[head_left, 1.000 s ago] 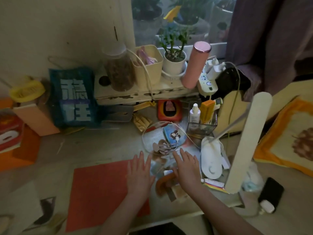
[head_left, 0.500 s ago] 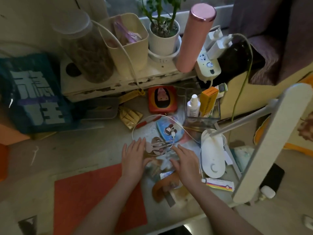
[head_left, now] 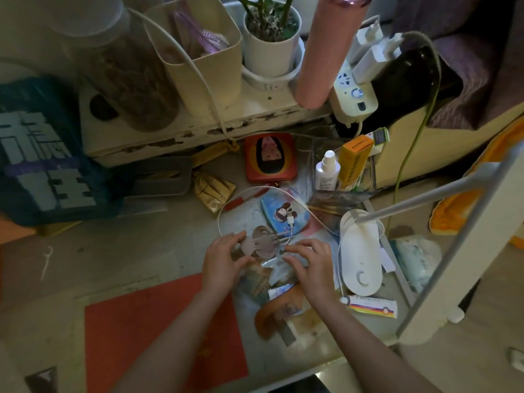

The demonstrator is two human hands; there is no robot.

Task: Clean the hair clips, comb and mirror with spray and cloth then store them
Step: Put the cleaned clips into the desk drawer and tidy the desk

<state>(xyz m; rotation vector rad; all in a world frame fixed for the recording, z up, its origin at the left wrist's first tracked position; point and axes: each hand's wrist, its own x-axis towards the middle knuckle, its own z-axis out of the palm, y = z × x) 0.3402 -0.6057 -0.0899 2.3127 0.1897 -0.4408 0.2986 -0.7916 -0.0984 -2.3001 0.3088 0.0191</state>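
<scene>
Several pale pink hair clips [head_left: 259,243] lie on a clear plastic bag [head_left: 276,263] in the middle of the desk. My left hand [head_left: 224,260] pinches the clips' left edge between thumb and curled fingers. My right hand [head_left: 312,265] curls at their right end, thumb and forefinger on the bag. A brown wooden comb [head_left: 276,310] lies just below my right hand. A blue cartoon compact mirror [head_left: 279,214] sits beyond the clips under a white cable. A white spray bottle [head_left: 327,170] stands in a clear box further back.
A white lamp base [head_left: 360,256] stands right of my right hand, its arm crossing the right side. A red tin [head_left: 270,157], gold packets [head_left: 212,190] and a raised shelf [head_left: 198,129] with jars and a plant lie behind. A red mat [head_left: 136,330] lies at the front left.
Both hands moved forward from lying flat on the desk and closed in around the hair clips, fingers now curled. The view has come closer and tilted down.
</scene>
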